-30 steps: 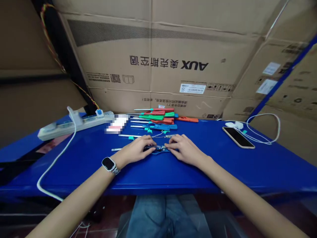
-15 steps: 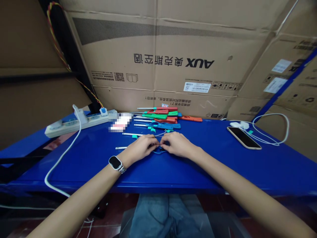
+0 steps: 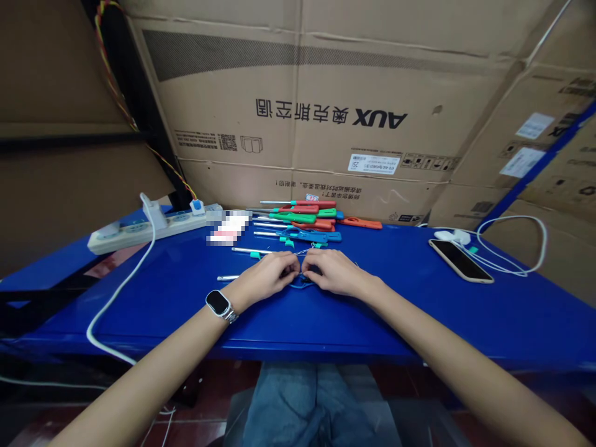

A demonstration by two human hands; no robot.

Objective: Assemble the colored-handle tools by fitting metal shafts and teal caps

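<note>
My left hand [image 3: 272, 273], with a watch at the wrist, has its fingers closed in a pinch. Facing it almost fingertip to fingertip, my right hand [image 3: 331, 271] is pinched too. Between and beneath them lies a blue long-necked lighter [image 3: 302, 285], mostly covered; a metal tube [image 3: 227, 277] sticks out left from under my left hand. A small dark part shows at the fingertips, too hidden to name. Just beyond my hands are another metal tube [image 3: 246, 250] with a green trigger [image 3: 255, 255] and a thin white wire [image 3: 305, 251].
Several red, green, blue and orange lighters [image 3: 298, 218] are piled at the back of the blue table [image 3: 395, 323]. A power strip [image 3: 135, 228] with a white cable stands left. A phone [image 3: 460, 261] and charging cable lie right. A cardboard wall [image 3: 209, 74] closes the back.
The view shifts slightly. My hands stay at the same place over the blue lighter, their fingertips moving only a little.
</note>
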